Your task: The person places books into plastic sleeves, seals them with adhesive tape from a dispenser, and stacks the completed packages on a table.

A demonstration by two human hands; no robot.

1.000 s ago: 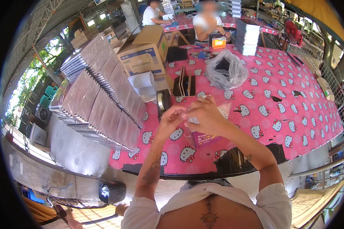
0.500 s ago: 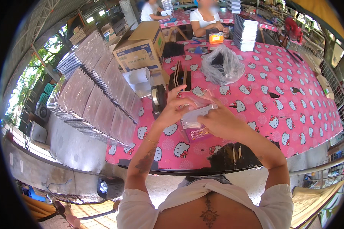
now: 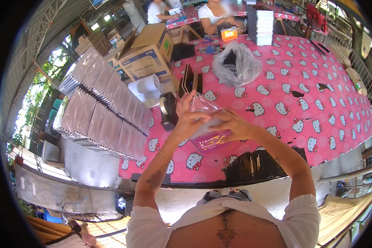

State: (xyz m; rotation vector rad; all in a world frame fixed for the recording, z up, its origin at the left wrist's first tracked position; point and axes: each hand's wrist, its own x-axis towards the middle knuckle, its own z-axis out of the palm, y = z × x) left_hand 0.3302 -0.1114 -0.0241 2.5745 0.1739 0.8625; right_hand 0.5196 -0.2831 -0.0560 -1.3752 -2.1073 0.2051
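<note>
A purple-fronted notebook in a clear plastic sleeve lies at a slant near the front of the table. My left hand pinches the sleeve's left side between thumb and fingers, its index finger reaching up along the film. From the right, my right hand grips the sleeve across its upper part, fingers bent over the plastic. Both hands cover much of the notebook's upper half. Just beyond my left hand stand a black tape dispenser and a dark upright holder.
Wrapped spiral notebooks are stacked high at left. Behind them stands an open cardboard box. A clear plastic bag sits mid-table, and a tall notebook stack rises farther back. Across the table, a person handles an orange-and-black box.
My right hand has shifted up over the sleeve, its fingers now spread across the plastic. The white area above the purple front is more covered. My view has tilted slightly.
</note>
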